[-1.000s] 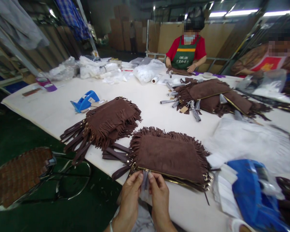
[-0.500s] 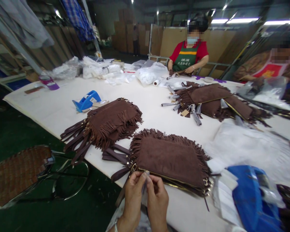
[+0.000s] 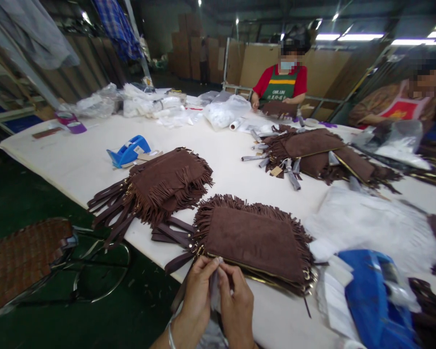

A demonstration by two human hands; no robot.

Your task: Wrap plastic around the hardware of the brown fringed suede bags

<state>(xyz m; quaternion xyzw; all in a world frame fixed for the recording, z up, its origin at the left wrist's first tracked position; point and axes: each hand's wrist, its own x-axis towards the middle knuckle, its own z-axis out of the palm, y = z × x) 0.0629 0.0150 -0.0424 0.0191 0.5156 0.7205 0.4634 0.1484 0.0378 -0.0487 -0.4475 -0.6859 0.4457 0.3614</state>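
My left hand (image 3: 199, 295) and my right hand (image 3: 236, 298) meet at the front edge of the table, thumbs and fingertips pinched together. Between them is a thin, clear plastic wrapping (image 3: 214, 291), partly hidden by my fingers; I cannot tell what it covers. Just beyond my fingertips lies a stack of brown suede fringed bags (image 3: 252, 242), zips toward me and wrist straps (image 3: 174, 237) spread to the left. A second pile of fringed bags (image 3: 170, 182) rests farther left.
Blue tape dispensers (image 3: 378, 295) (image 3: 131, 151) stand at right and at far left. White sheets (image 3: 378, 228) lie on the right, with more bags (image 3: 312, 150) behind them. A co-worker in a green apron (image 3: 279, 87) handles a brown bag across the table. A stool (image 3: 25, 261) stands at left.
My hands stay pinched together in nearly the same place, with slightly more of the plastic showing between them. Across the table, the co-worker's brown bag has come into fuller view.
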